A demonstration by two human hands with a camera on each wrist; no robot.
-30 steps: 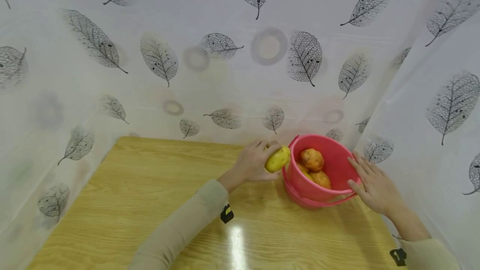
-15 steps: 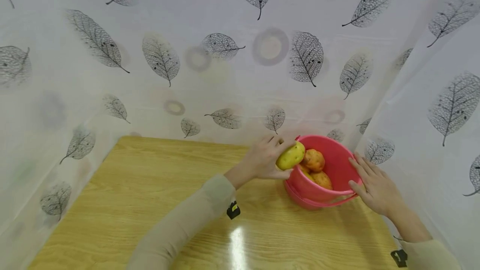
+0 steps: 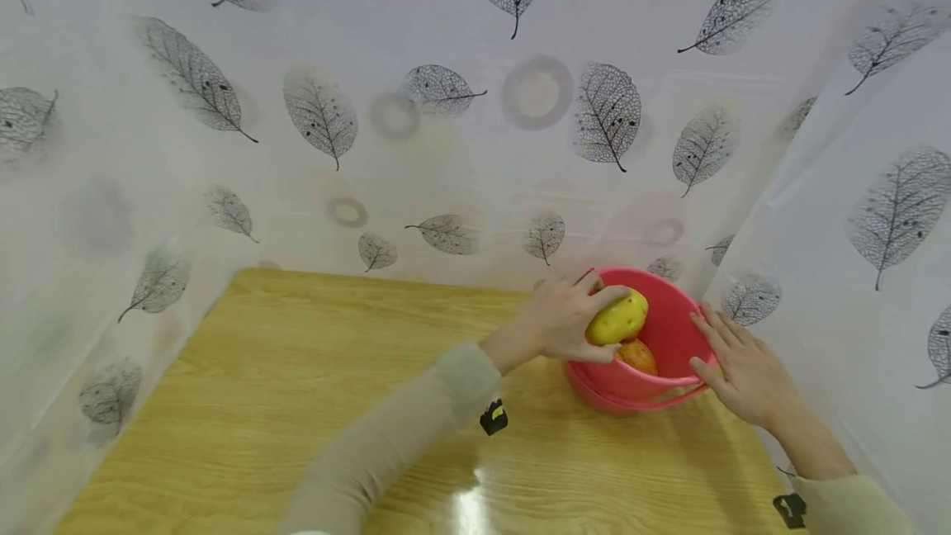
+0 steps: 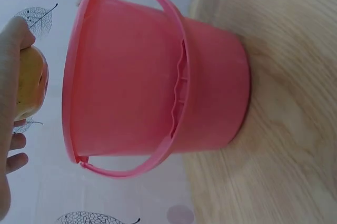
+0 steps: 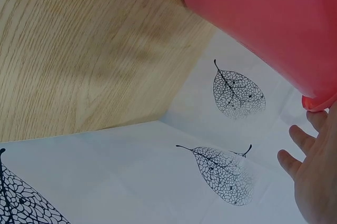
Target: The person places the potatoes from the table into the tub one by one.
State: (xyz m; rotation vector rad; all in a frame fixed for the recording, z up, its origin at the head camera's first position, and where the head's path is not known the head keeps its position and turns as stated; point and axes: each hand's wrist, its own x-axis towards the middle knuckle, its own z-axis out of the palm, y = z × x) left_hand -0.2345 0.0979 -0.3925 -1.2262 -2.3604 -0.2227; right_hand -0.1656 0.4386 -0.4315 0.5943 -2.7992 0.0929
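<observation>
My left hand [image 3: 560,320] grips a yellow potato [image 3: 618,316] over the left side of a pink bucket [image 3: 672,320]. In the left wrist view the held potato [image 4: 31,82] is above the bucket's rim, beside the curled fingers. A browner potato [image 3: 637,356] lies inside the bucket; whatever else is in there is hidden behind the left hand and its potato. My right hand [image 3: 746,370] rests on the bucket's right rim with fingers extended. In the right wrist view, fingertips of that hand [image 5: 316,155] are close to the bucket's rim.
The bucket stands near the back right of a wooden table [image 3: 334,353]. Its handle [image 4: 181,92] hangs down against the outside wall. A white curtain [image 3: 446,163] with a leaf print stands behind the table and along both sides.
My left hand has moved right with the yellow potato, from outside the bucket's left rim to over its opening. The right hand has stayed at the right rim.
</observation>
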